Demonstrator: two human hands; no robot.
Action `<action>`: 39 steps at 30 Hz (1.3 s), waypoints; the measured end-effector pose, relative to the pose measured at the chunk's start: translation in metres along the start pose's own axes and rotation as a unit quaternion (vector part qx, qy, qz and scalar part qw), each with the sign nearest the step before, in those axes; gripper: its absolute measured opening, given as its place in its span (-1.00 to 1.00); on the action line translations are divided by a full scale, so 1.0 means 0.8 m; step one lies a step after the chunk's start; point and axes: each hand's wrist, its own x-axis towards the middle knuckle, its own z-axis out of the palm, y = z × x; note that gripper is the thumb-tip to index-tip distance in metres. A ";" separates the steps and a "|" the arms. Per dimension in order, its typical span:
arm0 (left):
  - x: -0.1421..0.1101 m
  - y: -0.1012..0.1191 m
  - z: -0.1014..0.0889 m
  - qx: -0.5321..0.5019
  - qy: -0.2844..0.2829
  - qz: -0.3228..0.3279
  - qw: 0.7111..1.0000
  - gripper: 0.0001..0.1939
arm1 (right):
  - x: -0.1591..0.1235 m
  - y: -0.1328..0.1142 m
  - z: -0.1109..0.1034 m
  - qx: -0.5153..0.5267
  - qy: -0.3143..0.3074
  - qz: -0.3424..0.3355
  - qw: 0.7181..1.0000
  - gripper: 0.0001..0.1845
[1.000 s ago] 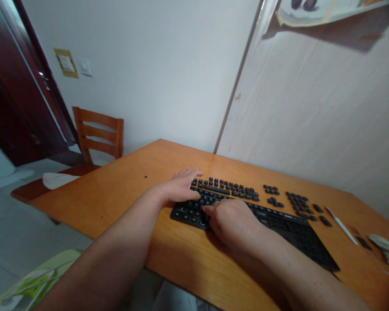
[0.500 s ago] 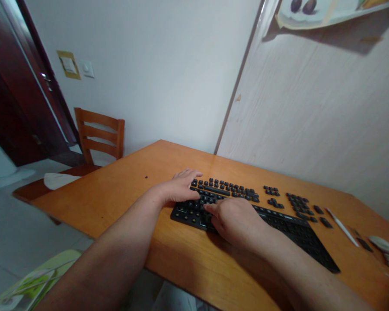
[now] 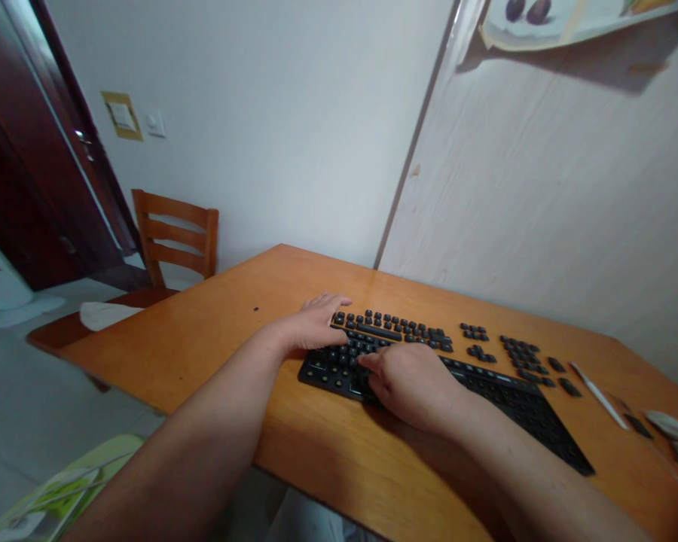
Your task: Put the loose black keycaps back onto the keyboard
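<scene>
A black keyboard (image 3: 523,410) lies at a slant on the wooden table; its left part carries keycaps, and bare sockets show along its near left edge. My left hand (image 3: 315,325) rests at the keyboard's left end, fingers spread and the thumb reaching over the keys. Over the left part of the keyboard is my right hand (image 3: 407,380), its index fingertip down on a key and the other fingers curled under. Whatever those curled fingers hold, if anything, is hidden. Rows of loose keycaps (image 3: 392,320) and a long space bar (image 3: 379,332) lie just behind the keyboard.
More loose keycaps sit in groups, including a number-pad block (image 3: 523,356), on the table (image 3: 220,339). To the right are a white pen-like stick (image 3: 599,395) and a whitish bundle (image 3: 675,433). A wooden chair (image 3: 175,233) stands beyond the table's left edge.
The view has shifted very slightly. Both hands stay in nearly the same place on the keyboard, the right index fingertip still on the keys.
</scene>
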 end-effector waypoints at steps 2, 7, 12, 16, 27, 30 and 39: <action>0.000 0.000 0.000 -0.008 0.012 0.000 1.000 -0.28 | -0.001 0.002 -0.002 -0.002 0.004 -0.003 1.000 -0.60; 0.001 -0.003 0.001 -0.026 0.030 0.005 0.999 -0.31 | 0.001 -0.003 0.004 0.000 -0.011 -0.003 1.000 -0.59; 0.003 -0.008 0.004 -0.035 0.044 0.008 0.998 -0.34 | 0.004 -0.001 0.007 0.008 -0.017 -0.004 1.000 -0.60; 0.005 -0.010 0.007 -0.048 0.072 -0.015 0.996 -0.38 | 0.005 0.015 -0.003 0.030 0.036 0.045 0.998 -0.60; 0.018 -0.019 0.009 -0.004 0.214 -0.007 0.977 -0.64 | 0.019 0.062 -0.009 0.100 0.137 0.181 0.969 -0.63; 0.018 -0.019 0.008 0.012 0.245 -0.017 0.969 -0.73 | 0.035 0.075 -0.007 0.108 0.107 0.207 0.966 -0.67; 0.019 -0.018 0.006 0.033 0.281 0.009 0.959 -0.81 | 0.103 0.119 0.006 0.102 0.027 0.212 0.971 -0.74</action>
